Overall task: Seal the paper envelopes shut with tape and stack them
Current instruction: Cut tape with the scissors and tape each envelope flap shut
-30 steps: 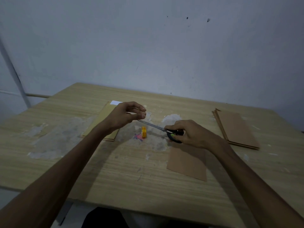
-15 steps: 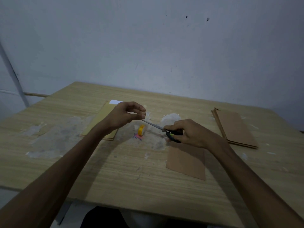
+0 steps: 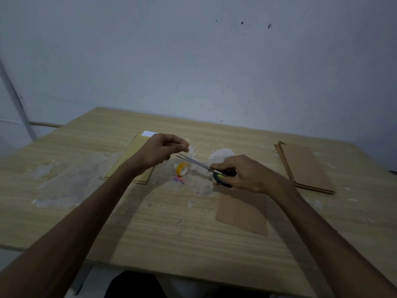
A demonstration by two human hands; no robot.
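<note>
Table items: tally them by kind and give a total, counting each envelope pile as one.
Envelope piles: 2, left stack and right stack
Single envelope: 1
Tape roll: 1
Scissors: 1, held above the table
Total: 5

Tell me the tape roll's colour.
Yellow; the tape roll shows best in the head view.

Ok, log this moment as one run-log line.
phase: cutting tape | left hand: pinching, tape strip not discernible | right hand: grips scissors, blades open | tape roll: on table | loose envelope: under right wrist
</note>
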